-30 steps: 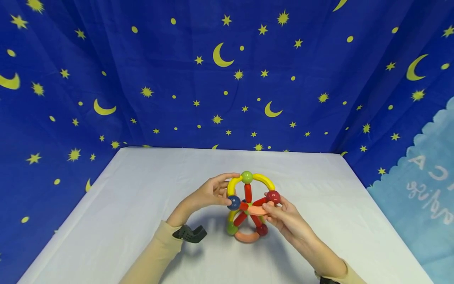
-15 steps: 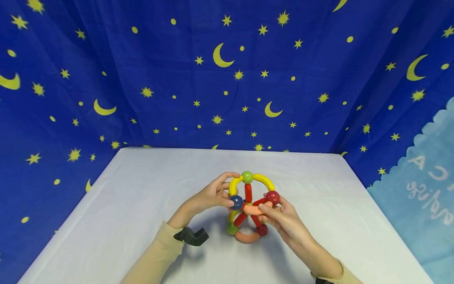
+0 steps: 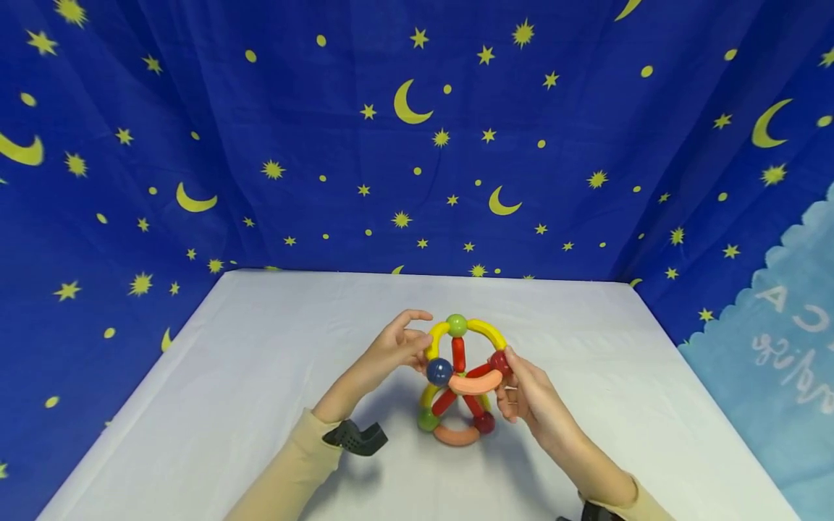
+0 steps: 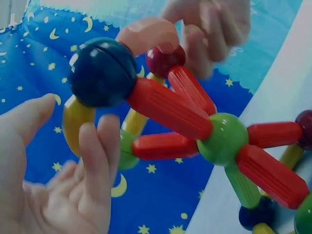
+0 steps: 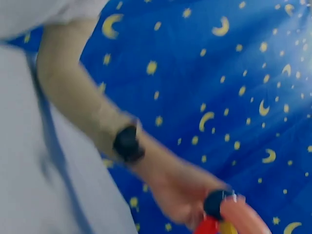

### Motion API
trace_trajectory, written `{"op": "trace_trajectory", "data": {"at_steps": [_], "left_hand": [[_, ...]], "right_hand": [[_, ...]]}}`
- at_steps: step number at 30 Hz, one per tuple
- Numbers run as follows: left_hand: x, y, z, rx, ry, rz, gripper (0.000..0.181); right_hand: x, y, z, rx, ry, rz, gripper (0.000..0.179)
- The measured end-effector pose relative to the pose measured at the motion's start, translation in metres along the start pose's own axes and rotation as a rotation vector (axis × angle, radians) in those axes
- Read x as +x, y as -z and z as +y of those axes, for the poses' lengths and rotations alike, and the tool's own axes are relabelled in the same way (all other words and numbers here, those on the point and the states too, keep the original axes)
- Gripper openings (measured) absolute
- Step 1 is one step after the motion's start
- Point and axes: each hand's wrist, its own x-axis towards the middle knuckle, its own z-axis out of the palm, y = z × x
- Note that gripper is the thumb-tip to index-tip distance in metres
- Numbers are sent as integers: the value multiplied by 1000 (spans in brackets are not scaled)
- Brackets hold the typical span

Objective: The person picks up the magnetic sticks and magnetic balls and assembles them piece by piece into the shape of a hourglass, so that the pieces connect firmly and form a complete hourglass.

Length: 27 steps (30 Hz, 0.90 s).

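A magnetic ball-and-rod toy stands on the table. At its top, a green ball (image 3: pixel 457 325), a blue ball (image 3: pixel 439 372) and a dark red ball (image 3: pixel 499 362) are linked by yellow curved rods (image 3: pixel 487 333) and an orange curved rod (image 3: pixel 476 383). Red straight rods (image 4: pixel 170 111) run to a green centre ball (image 4: pixel 223 139). My left hand (image 3: pixel 384 354) is beside the left yellow rod, fingers near it and thumb apart from the blue ball in the left wrist view. My right hand (image 3: pixel 541 398) holds the dark red ball at its right side, lower fingers curled.
A second orange curved rod (image 3: pixel 457 435) lies low at the front between a green ball (image 3: pixel 428 420) and a red ball (image 3: pixel 485 422). White cloth covers the table (image 3: pixel 293 318). A blue star-and-moon curtain (image 3: pixel 339 145) hangs behind, with a light blue panel (image 3: pixel 782 311) at right.
My left thumb has left the blue ball and moved up toward the yellow rod. My right thumb has let go of the orange curved rod, which now bridges the blue and dark red balls.
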Motion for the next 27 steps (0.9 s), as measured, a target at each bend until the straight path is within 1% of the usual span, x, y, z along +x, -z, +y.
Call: {"op": "trace_trajectory", "data": {"at_steps": [2,5,7,9,12,14,16,23,27], "left_hand": [[-2,-2,4,10,22,30,51],[-4,-6,11,41,89,71,51],[-4,-9,13,63,134,102,52],[-5,-12,15,79,170,133,53],[-5,-14,17,83,198,165,51],[-6,-15,18,82,208,169,51],[-6,-15,19,80,215,166,50],[-6,-15,21,103,232,150,50],[-6,-14,21,123,230,135,51]], "right_hand": [[4,5,-1,-41,7,34,46],[12,10,-5,-52,1,53,47],[18,13,-7,-58,0,35,48],[23,14,-9,-50,-7,16,44],[29,14,-11,-33,-5,-3,34],[30,14,-11,-22,1,-4,29],[31,13,-11,-21,9,-2,28],[28,13,-8,-55,15,35,34],[27,11,-6,-54,5,57,39]]}}
